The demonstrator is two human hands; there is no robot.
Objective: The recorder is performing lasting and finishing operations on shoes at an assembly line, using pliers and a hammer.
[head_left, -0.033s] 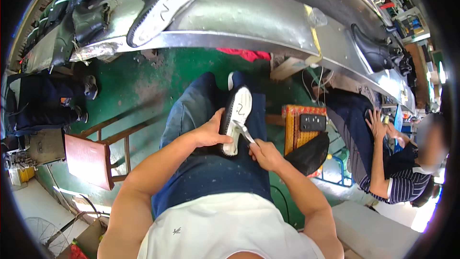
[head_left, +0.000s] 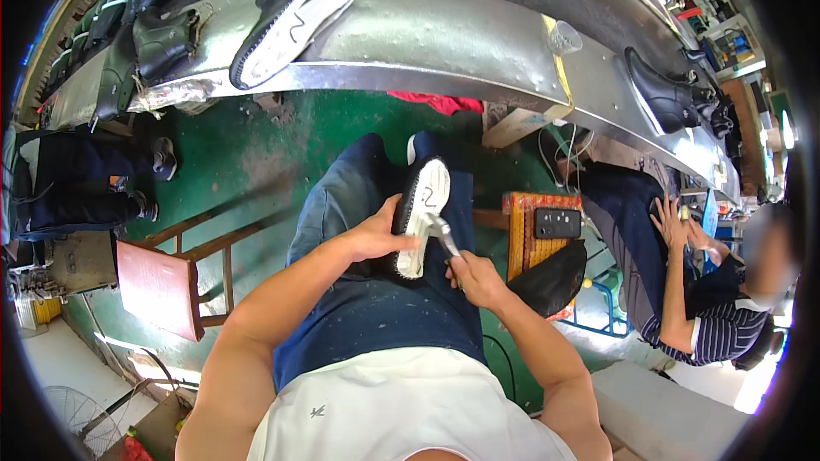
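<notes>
Across my lap, a dark shoe [head_left: 399, 230] lies tilted with its white underside facing me and a dark squiggle marked on it. My left hand [head_left: 376, 235] grips its left side, the thumb laid over the white underside. In my right hand [head_left: 478, 277] is the handle of a small silver hammer [head_left: 445, 237]. The hammer head is over the right edge of the shoe's middle. Whether it touches the shoe I cannot tell.
A metal-edged bench [head_left: 427, 77] crosses ahead, bearing another white-soled shoe [head_left: 295, 30] and black shoes [head_left: 658, 90]. A wooden stool [head_left: 158, 286] stands left. On the right, a phone [head_left: 558, 221] and black cloth [head_left: 551, 277] rest on a woven seat [head_left: 519, 248], beside a seated co-worker [head_left: 683, 273].
The hammer head has shifted slightly to the right across the shoe. My left hand keeps its grip. The whole scene sits slightly lower in the view.
</notes>
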